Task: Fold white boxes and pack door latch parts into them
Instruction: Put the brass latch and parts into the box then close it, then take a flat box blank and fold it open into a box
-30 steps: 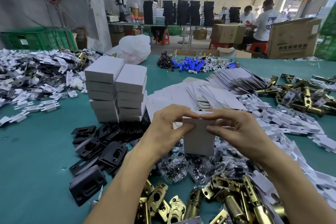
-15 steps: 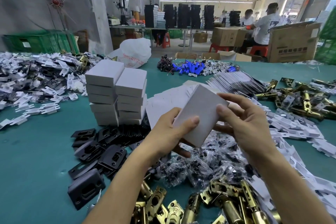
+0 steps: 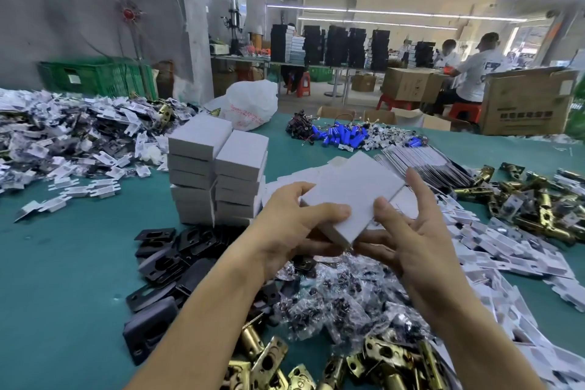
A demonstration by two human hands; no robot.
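A closed white box (image 3: 351,196) lies tilted between both hands above the table. My left hand (image 3: 294,228) grips its near left edge, thumb on top and fingers underneath. My right hand (image 3: 408,231) holds its right side, thumb on the top face, fingers spread beside and under it. Two stacks of finished white boxes (image 3: 218,174) stand just left of it. Flat box blanks (image 3: 421,161) fan out behind. Brass latch bolts (image 3: 380,367) lie near me, black strike plates (image 3: 171,256) to the left, bagged screws (image 3: 342,298) under my hands.
White card inserts (image 3: 519,260) pile up on the right, more brass latches (image 3: 531,199) beyond them. A heap of mixed parts (image 3: 69,133) fills the far left. Blue cylinders (image 3: 345,136) and a white bag (image 3: 250,104) sit at the back. Seated workers (image 3: 474,73) are behind cartons.
The box went from upright in my fingertips to tilted flat, top face up, and rose slightly. My head lifted, so more of the room shows.
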